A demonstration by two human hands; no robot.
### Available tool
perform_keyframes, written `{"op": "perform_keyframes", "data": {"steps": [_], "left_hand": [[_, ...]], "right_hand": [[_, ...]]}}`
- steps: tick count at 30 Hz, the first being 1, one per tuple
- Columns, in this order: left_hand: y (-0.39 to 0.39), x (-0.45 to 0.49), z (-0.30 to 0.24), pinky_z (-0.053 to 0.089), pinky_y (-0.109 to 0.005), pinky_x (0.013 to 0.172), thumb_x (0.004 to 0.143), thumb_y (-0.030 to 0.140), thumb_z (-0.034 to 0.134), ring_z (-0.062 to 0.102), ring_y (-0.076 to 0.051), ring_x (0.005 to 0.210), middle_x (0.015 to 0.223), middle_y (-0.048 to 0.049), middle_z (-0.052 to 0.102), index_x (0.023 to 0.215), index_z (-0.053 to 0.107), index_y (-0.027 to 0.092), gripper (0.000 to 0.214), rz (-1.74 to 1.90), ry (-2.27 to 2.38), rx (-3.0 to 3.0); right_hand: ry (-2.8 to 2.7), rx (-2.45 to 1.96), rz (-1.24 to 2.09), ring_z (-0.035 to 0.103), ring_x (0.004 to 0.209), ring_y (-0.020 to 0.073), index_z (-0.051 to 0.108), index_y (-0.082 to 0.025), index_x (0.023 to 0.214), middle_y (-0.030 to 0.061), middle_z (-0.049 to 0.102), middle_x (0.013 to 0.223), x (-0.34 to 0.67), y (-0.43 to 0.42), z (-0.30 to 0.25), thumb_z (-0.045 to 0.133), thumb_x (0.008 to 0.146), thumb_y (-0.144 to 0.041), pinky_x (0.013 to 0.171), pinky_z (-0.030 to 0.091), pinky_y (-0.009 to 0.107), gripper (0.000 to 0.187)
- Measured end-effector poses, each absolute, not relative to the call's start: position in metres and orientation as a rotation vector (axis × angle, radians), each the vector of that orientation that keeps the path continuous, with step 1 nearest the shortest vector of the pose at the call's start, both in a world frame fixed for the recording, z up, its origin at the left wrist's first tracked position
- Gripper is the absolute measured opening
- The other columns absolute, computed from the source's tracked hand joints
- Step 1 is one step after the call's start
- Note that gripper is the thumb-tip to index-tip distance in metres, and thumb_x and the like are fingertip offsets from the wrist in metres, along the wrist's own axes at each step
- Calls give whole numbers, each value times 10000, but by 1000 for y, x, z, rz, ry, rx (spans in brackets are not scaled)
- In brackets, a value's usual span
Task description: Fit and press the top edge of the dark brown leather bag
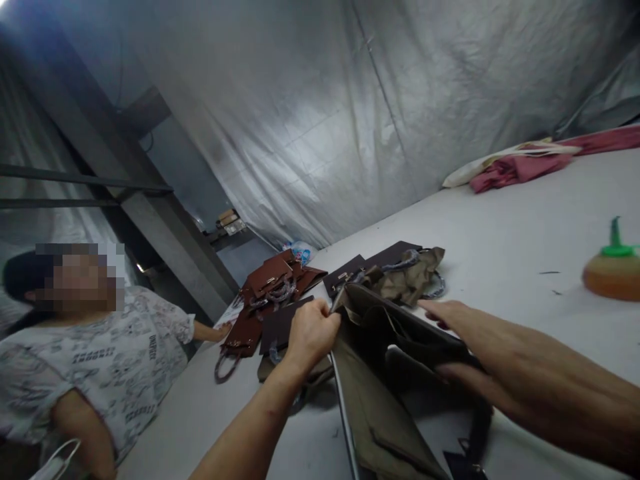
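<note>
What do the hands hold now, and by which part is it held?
The left hand grips the open handbag by its top corner; the right hand is at its rim, but whether it grips cannot be told.

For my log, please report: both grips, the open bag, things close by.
Left grip closed on bag; right grip spread at its rim. Bag open, lining showing. Crumpled fabric beyond; co-worker's hand farther left.

On the right, we see a bottle [611, 275] with a green top [618, 251]. Far to the right, pink cloth [523, 171] lies on the white table [500, 233] by a big shiny gray sheet [320, 153]. On the left, we see a person [105, 347] in a white shirt [137, 377] with writing.
</note>
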State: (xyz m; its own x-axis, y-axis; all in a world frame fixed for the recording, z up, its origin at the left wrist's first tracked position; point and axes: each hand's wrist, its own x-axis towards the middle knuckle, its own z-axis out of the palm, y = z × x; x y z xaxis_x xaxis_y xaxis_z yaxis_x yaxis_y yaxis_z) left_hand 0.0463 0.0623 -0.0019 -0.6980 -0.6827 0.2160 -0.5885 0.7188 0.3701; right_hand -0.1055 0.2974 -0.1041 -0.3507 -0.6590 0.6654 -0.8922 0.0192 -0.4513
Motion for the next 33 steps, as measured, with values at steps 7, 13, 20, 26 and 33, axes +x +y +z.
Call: {"op": "perform_keyframes", "data": {"steps": [7,13,20,26,33], "left_hand": [[91,51,12,414,-445,1110,759,26,649,456,-324,1392,1521,-133,491,1239,560,233,530,354,-2726,564],[91,18,19,468,-441,1031,741,301,915,500,-307,1237,1330,-90,570,1144,650,227,489,310,-2867,272],[75,-5,9,472,-401,939,847,371,849,529,-280,1107,1059,-71,620,845,808,226,151,100,-2774,295],[57,-7,0,395,-409,1149,813,179,832,514,-265,1254,1228,-65,609,678,755,199,156,-395,-2562,465],[41,-8,-3,375,-391,1178,831,106,744,571,-234,1286,1321,-80,576,672,670,174,189,-673,-2480,464]], "right_hand": [[-2344,1577,1510,729,748,291,656,-254,1072,58,773,839,-175,280,-89,553,820,-378,645,564,407,299],[-2291,1671,1668,720,846,279,652,-235,1010,53,768,911,-174,273,-85,557,870,-432,708,554,384,260],[-2256,1680,1719,688,846,242,695,-209,1034,49,741,905,-181,269,-84,545,932,-531,737,536,353,369],[-2185,1612,1853,701,935,257,742,-216,1067,56,771,993,-189,261,-85,674,871,-547,809,543,364,390],[-2083,1684,1936,720,1053,280,803,-261,1095,45,798,1119,-200,250,-87,716,855,-550,950,557,412,386]]}}
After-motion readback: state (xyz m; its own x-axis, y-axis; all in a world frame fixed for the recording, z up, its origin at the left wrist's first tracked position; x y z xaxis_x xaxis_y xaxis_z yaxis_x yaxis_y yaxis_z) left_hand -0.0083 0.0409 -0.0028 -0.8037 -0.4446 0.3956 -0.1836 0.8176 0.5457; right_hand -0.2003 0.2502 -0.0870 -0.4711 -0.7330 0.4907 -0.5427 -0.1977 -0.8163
